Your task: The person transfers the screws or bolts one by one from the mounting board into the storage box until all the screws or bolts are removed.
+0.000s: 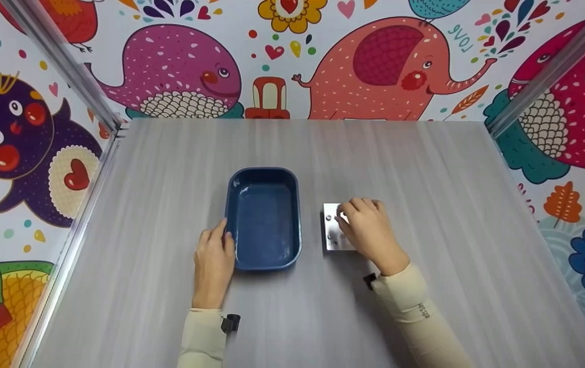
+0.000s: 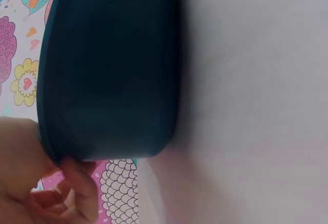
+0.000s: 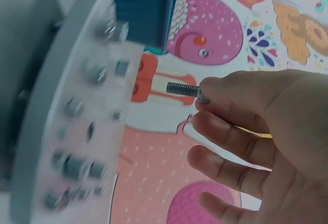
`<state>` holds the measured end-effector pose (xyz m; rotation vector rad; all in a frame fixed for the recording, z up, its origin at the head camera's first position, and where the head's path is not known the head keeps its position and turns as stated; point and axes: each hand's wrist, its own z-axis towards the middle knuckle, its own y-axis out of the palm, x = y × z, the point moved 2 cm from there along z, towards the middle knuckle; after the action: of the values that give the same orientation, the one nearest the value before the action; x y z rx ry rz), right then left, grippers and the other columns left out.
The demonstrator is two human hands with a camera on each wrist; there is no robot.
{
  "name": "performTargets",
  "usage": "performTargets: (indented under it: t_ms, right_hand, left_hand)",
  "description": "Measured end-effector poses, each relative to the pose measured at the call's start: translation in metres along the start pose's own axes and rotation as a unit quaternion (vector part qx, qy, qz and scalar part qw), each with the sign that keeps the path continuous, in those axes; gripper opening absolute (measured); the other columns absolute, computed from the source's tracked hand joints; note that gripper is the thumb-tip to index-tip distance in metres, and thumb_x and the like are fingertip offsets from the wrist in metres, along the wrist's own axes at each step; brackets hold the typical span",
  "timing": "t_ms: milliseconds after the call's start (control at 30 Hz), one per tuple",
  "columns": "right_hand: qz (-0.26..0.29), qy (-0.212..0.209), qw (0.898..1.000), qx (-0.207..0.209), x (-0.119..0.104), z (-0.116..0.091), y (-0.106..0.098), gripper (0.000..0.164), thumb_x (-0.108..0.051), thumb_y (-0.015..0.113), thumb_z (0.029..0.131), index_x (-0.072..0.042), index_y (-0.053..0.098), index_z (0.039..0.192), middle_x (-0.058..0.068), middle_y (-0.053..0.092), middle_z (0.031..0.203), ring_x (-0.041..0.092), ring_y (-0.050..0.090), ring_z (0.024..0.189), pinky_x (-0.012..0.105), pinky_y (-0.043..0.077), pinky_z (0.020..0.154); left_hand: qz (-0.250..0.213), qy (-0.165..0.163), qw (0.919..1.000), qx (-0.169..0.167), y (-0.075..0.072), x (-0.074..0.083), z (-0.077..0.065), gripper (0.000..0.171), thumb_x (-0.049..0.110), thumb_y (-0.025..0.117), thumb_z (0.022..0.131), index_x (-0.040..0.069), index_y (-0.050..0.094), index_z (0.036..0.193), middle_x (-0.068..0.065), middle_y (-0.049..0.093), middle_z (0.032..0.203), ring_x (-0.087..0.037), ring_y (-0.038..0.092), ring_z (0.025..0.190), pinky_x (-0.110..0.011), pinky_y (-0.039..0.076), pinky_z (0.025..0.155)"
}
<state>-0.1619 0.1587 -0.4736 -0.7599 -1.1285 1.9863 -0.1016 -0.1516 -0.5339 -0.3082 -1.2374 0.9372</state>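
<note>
My left hand (image 1: 213, 268) grips the left rim of a deep blue rectangular tray (image 1: 299, 220); the left wrist view shows thumb and fingers pinching the tray's rim (image 2: 45, 124). To the tray's right, my right hand (image 1: 369, 230) is over a shiny metal block (image 1: 329, 232) and partly covers it. Between thumb and forefinger that hand pinches a small threaded bolt (image 3: 183, 89), seen in the right wrist view. The bolt's threaded end points toward the block and is apart from it. Several blurred studs or bolts (image 3: 74, 166) stand out from the block's face.
Both things stand on a grey wood-grain table (image 1: 180, 168). Cartoon-printed panels (image 1: 272, 61) enclose its back and sides, with metal rails (image 1: 67, 66) at the corners. The gap between tray and block is narrow.
</note>
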Motion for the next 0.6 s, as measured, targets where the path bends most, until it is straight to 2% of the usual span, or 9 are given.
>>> performTargets:
  t_ms: [300,467,600]
  right_hand:
    - [0.034,-0.045,0.998,-0.014,-0.028,0.039,0.016,0.008,-0.014,0.074,0.091,-0.009,0.069,0.095,0.004,0.065,0.089,0.028,0.062,0.087,0.048,0.049,0.078]
    - [0.047,-0.054,0.997,-0.041,-0.040,0.051,0.026,0.009,-0.016,0.074,0.092,-0.011,0.070,0.097,0.003,0.066,0.092,0.026,0.062,0.090,0.047,0.048,0.079]
    - [0.036,-0.065,0.996,-0.054,-0.046,0.057,0.034,0.008,-0.018,0.072,0.093,-0.011,0.070,0.096,0.002,0.065,0.091,0.025,0.063,0.088,0.046,0.049,0.079]
  left_hand:
    - [0.000,-0.006,1.0000,0.000,-0.003,0.003,0.005,0.030,0.001,0.065,0.095,-0.005,0.066,0.124,-0.025,0.061,0.107,-0.040,0.063,0.096,-0.051,0.054,0.082]
    - [0.006,-0.008,0.9999,-0.009,-0.004,0.004,0.006,0.031,0.001,0.066,0.094,-0.006,0.066,0.125,-0.025,0.060,0.107,-0.040,0.063,0.096,-0.049,0.054,0.083]
    - [0.009,0.000,0.9999,-0.008,-0.003,0.007,0.007,0.031,-0.001,0.066,0.094,-0.007,0.066,0.124,-0.025,0.060,0.106,-0.040,0.063,0.095,-0.050,0.054,0.084]
